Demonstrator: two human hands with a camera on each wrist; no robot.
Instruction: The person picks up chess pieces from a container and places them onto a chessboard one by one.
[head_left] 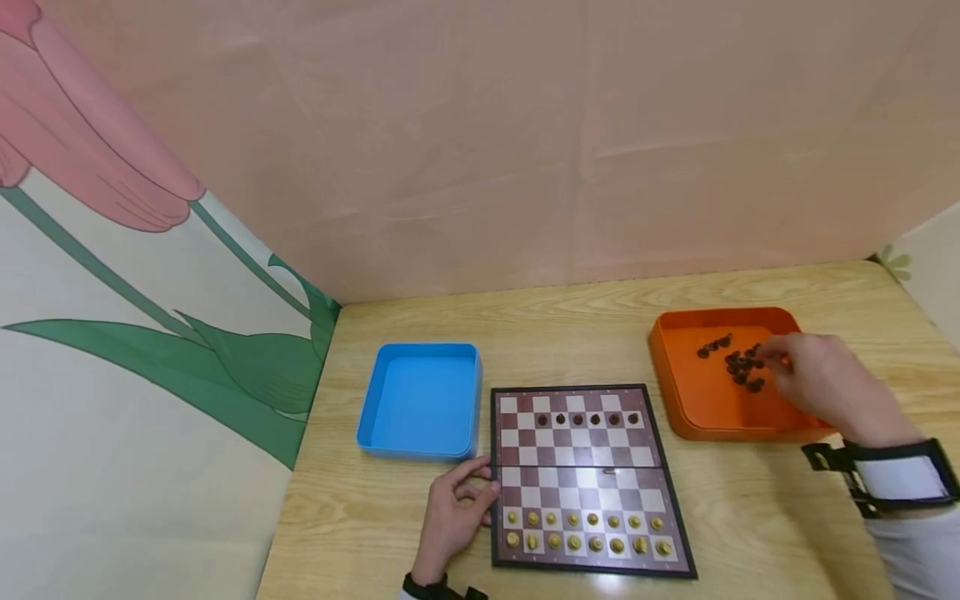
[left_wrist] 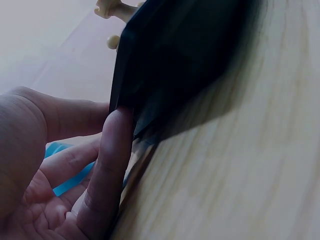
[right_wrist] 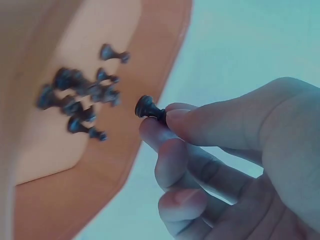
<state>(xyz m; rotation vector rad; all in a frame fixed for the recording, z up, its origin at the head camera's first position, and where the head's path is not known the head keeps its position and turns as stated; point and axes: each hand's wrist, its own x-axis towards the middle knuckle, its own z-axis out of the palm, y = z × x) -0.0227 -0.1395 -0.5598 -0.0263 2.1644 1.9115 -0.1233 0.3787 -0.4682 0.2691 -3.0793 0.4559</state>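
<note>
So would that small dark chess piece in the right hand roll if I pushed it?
On its side, the small dark chess piece would probably roll in a curve: its base is wider than its neck. Likely light, as the right hand just pinches it. Probably stiff: pinching doesn't bend it.

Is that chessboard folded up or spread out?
Spread out: both halves of the chessboard face up, dark pieces on the far one, yellow pieces on the near one.

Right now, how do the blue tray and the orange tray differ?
The blue tray looks smaller than the orange tray. The blue tray sits left of the chessboard, the orange tray right. The orange tray holds dark chess pieces; the blue tray shows none. Both are open-topped.
</note>
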